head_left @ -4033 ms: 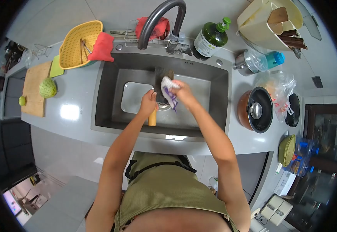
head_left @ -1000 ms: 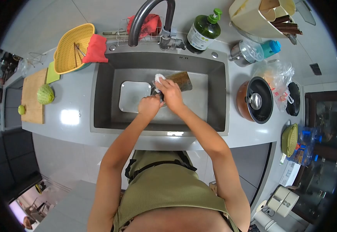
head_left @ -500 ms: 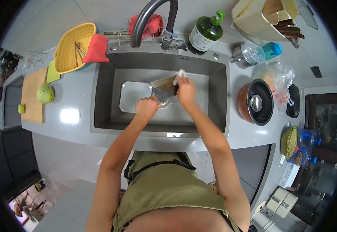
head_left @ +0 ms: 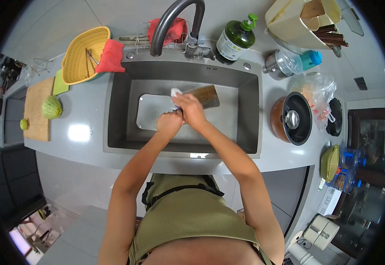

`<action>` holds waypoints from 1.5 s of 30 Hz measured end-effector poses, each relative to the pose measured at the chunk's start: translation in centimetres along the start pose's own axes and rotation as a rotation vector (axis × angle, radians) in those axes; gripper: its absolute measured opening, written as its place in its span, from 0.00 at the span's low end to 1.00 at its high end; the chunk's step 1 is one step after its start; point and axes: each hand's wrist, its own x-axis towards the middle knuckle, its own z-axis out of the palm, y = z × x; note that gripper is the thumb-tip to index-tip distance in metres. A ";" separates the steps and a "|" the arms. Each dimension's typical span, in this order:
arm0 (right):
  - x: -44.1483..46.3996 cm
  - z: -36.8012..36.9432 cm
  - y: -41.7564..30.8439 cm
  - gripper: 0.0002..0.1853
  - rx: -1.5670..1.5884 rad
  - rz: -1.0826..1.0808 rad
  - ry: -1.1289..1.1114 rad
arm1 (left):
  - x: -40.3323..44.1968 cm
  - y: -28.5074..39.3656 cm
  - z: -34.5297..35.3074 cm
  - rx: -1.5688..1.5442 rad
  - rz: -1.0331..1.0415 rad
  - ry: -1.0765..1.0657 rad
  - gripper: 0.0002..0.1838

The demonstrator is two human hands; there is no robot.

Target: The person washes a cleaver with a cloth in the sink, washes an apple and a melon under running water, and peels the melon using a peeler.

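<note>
A cleaver [head_left: 208, 96] with a broad, brownish-stained blade is held over the sink [head_left: 221, 132], its blade pointing right. My left hand [head_left: 170, 123] is closed around its handle end, which is mostly hidden by the fingers. My right hand [head_left: 191, 109] crosses just above and grips a white crumpled wad [head_left: 175, 92] near the base of the blade. Whether the wad is cloth or sponge cannot be made out. Beneath the hands, a white rectangular board or tray [head_left: 146, 115] lies on the left of the sink floor.
The dark faucet [head_left: 170, 26] arches over the sink's back edge. A green pump bottle [head_left: 234, 42] stands behind it. Left are a yellow basket [head_left: 75, 62] with a red cloth [head_left: 110, 56], and a cutting board [head_left: 38, 110]. A pot [head_left: 281, 118] sits on the right.
My right hand has moved left with the white wad, from the blade's far end to near the handle. The cleaver has turned and more of its blade shows to the right.
</note>
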 end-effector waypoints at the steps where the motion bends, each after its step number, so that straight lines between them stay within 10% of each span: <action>1: 0.2 -0.2 1.6 0.22 -0.024 0.014 -0.010 | -0.1 0.0 -0.2 0.004 -0.003 0.002 0.20; 5: -0.4 -0.5 5.4 0.22 -0.234 0.284 0.007 | -1.1 -0.6 -0.4 0.018 -0.025 -0.045 0.20; 11: -0.2 1.0 2.1 0.22 -0.008 -0.043 0.043 | -0.4 -0.9 -0.3 -0.024 -0.060 -0.011 0.20; 15: -1.4 -1.0 6.3 0.19 -0.208 0.362 -0.057 | -2.0 -1.2 -0.1 -0.011 -0.057 -0.049 0.20; 22: -1.1 0.6 0.5 0.24 -0.038 0.009 0.051 | -1.0 -1.3 -0.7 -0.064 -0.144 -0.023 0.21; 25: -1.6 -0.9 5.2 0.25 -0.201 0.349 0.021 | -2.1 -2.0 -1.0 -0.032 -0.140 -0.063 0.21; 31: -0.4 0.7 -2.3 0.25 0.054 0.065 0.055 | -1.1 -2.1 -0.7 -0.089 -0.175 0.077 0.22; 40: 1.5 -3.6 2.0 0.25 -0.291 0.355 0.147 | -1.6 -2.3 -2.4 0.003 -0.247 0.067 0.20; 45: 7.8 -5.7 0.2 0.24 -0.286 0.060 0.353 | 0.4 -2.7 -5.3 0.017 -0.205 0.173 0.20</action>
